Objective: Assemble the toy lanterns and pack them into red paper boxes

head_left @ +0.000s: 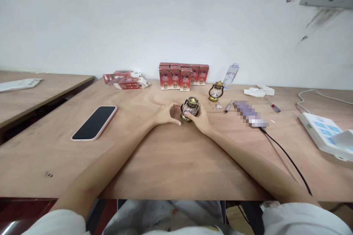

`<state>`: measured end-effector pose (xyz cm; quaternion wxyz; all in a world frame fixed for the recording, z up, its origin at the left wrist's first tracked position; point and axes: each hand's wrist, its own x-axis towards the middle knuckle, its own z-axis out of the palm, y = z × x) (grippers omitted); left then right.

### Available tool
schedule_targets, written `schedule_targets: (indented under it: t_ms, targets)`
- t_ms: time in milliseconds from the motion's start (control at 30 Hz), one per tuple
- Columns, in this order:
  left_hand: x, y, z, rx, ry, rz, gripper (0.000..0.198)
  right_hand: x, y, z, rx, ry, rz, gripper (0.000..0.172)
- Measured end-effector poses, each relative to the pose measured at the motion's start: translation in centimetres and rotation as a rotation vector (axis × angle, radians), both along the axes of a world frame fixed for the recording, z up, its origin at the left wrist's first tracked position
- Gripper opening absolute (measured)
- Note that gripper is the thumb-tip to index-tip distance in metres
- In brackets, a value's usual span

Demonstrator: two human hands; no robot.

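Both hands meet around one small lantern at mid-bench

The right hand (200, 119) makes the grip: its fingers wrap the right and near side of the small lantern (189, 109), which stands upright on the bench (171, 158) with its long axis vertical and its brass cap up. The left hand (164, 114) is cupped on the other side with its fingertips at the lantern's left flank and base; I cannot tell whether they press or only touch. So the lantern sits between the two hands, straight ahead of the body, closer into the right palm. Just beyond and to the right stands a second lantern (216, 91), apart from both hands, with a pen (228, 106) beside it. A row of red boxes (183, 75) lines the wall behind, and a phone (94, 122) lies well to the left.
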<state>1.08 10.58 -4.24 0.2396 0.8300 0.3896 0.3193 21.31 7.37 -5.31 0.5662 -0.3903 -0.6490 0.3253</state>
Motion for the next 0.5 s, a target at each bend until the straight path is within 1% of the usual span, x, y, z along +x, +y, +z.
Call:
schedule_targets:
  t_ms: [67, 133, 167, 200, 267, 333, 367, 433, 500]
  targets:
    - [-1.7, 1.0, 0.3, 0.091, 0.062, 0.137, 0.059, 0.1, 0.2, -0.1, 0.001, 0.040, -0.088, 0.059]
    - [-3.6, 2.2, 0.6, 0.215, 0.129, 0.327, 0.038, 0.2, 0.3, 0.0, 0.013, 0.037, -0.152, 0.059]
    - [-4.5, 2.9, 0.7, 0.274, 0.194, 0.429, 0.032, 0.3, 0.3, 0.0, 0.025, 0.027, -0.175, 0.059]
    - [-5.4, 3.5, 0.8, 0.314, 0.276, 0.515, 0.031, 0.3, 0.2, 0.1, 0.037, 0.015, -0.194, 0.058]
    - [-6.8, 4.8, 0.9, 0.344, 0.392, 0.731, 0.036, 0.3, 0.1, 0.3, 0.046, -0.018, -0.233, 0.056]
    - [-7.7, 5.8, 0.9, 0.363, 0.471, 0.874, 0.042, 0.2, 0.0, 0.4, 0.013, -0.059, -0.276, 0.054]
    - [-8.1, 6.2, 0.9, 0.372, 0.503, 0.907, 0.046, 0.2, -0.1, 0.4, -0.013, -0.080, -0.299, 0.053]
    - [-8.6, 7.0, 0.9, 0.385, 0.547, 0.927, 0.051, 0.2, 0.0, 0.3, -0.047, -0.105, -0.323, 0.052]
    - [-8.9, 7.8, 0.9, 0.377, 0.568, 0.931, 0.055, 0.2, 0.0, 0.1, -0.022, -0.088, -0.321, 0.053]
